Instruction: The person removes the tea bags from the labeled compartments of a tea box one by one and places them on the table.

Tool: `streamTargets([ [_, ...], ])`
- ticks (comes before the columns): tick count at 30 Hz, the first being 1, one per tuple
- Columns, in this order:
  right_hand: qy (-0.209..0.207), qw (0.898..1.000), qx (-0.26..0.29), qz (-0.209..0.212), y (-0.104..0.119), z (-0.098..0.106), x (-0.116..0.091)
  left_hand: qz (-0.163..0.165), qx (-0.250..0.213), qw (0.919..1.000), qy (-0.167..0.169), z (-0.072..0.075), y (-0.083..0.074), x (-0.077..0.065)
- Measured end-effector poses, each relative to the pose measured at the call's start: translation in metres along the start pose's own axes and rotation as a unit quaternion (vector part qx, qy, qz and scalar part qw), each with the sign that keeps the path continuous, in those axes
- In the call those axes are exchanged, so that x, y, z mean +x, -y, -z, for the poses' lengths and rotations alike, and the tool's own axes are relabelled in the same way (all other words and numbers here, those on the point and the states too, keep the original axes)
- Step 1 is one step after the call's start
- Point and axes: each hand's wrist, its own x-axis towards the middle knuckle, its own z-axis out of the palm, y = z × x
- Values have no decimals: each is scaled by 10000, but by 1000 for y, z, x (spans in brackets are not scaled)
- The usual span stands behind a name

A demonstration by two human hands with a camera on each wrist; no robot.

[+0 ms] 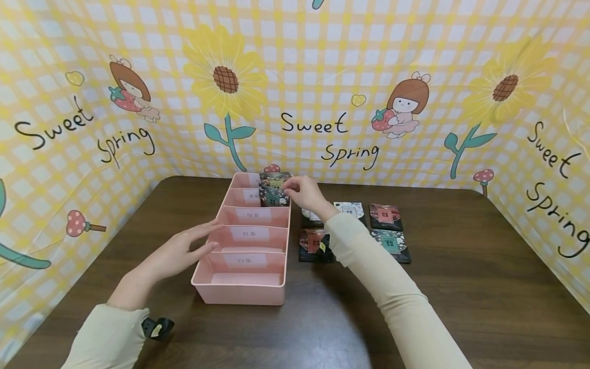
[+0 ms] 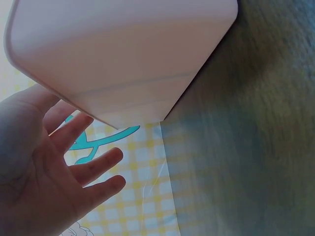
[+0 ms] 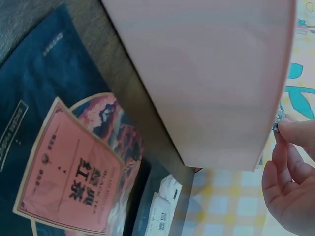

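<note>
A long pink divided box [image 1: 239, 293] stands on the table, its compartments marked with white labels. My right hand [image 1: 306, 193] pinches the edge of a dark tea sachet with a green label [image 1: 273, 197] at the second compartment from the back. In the right wrist view only a sliver of that sachet [image 3: 278, 117] shows between thumb and finger, above the rim. Behind it, a sachet with a yellow-green label [image 1: 276, 182] stands in the farthest compartment. My left hand [image 1: 172, 253] rests at the box's left rim with fingers spread, holding nothing; the left wrist view shows its loose fingers [image 2: 98, 167] beside the wall.
Right of the box, several tea sachets lie flat in two rows: red-labelled [image 1: 385, 215], white-labelled [image 1: 351, 210], green-labelled [image 1: 391, 246], and another red-labelled one [image 1: 311, 245] partly behind my right wrist. A yellow checked cloth [image 1: 313, 87] hangs behind the brown table [image 1: 461, 287].
</note>
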Motion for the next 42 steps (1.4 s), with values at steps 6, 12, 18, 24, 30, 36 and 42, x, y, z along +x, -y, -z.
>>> streamTargets([
  [6,2,9996,135,228,4,7,-1,41,-39,10000,31,0,-1,-1],
  [12,-106,9987,300,391,12,16,-4,51,-49,10000,24,0,-1,-2],
  [18,-287,9974,376,538,17,22,-8,19,-56,10000,21,0,0,-2],
  [24,-366,9963,427,649,20,27,-10,34,-53,10000,66,0,1,-2],
  [30,-429,9947,560,753,19,32,-11,16,-45,10000,42,0,1,-2],
  [36,-458,9936,648,801,18,39,-13,-12,-34,10000,14,0,0,-1],
  [42,-486,9953,538,649,17,47,-18,-9,-12,10000,5,0,0,0],
])
